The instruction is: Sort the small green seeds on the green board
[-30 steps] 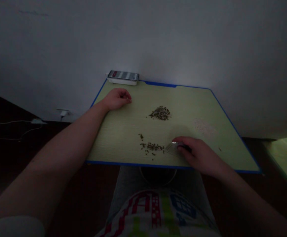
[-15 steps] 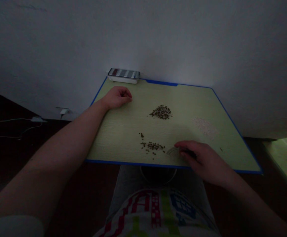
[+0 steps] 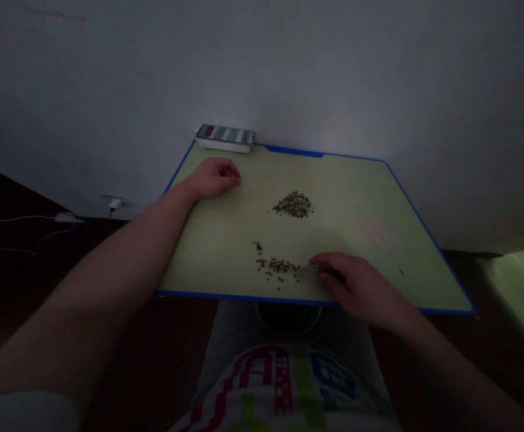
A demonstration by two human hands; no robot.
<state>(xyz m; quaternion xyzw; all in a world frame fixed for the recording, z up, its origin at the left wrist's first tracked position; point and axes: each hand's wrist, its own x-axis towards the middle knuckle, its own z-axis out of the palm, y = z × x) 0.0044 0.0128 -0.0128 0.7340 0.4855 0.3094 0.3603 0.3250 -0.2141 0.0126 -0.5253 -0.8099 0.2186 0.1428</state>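
Observation:
My right hand [image 3: 354, 285] is closed around a thin, clear protractor [image 3: 307, 275] with curved lines, held low at the table's front. Its left edge meets a loose scatter of small dark brown grains [image 3: 277, 266]. Behind this lies a denser heap of dark and pale grains [image 3: 294, 204], apart from both hands. Resting near the left edge of the pale green folding table [image 3: 225, 240], my left hand [image 3: 216, 177] has its fingers loosely curled, with nothing visible in them. A thin layer of pale grains [image 3: 374, 231] is spread beyond my right hand.
A white box with a dark printed top [image 3: 225, 138] stands at the table's back left corner, against the wall [image 3: 289, 72]. Blue edging rims the table. A dark round container [image 3: 289, 317] is below its front edge, between my legs. Charger and cables [image 3: 68, 218] lie at left.
My right hand has slid a little to the left with the protractor, whose edge now reaches the scattered dark grains. My left hand stays in place.

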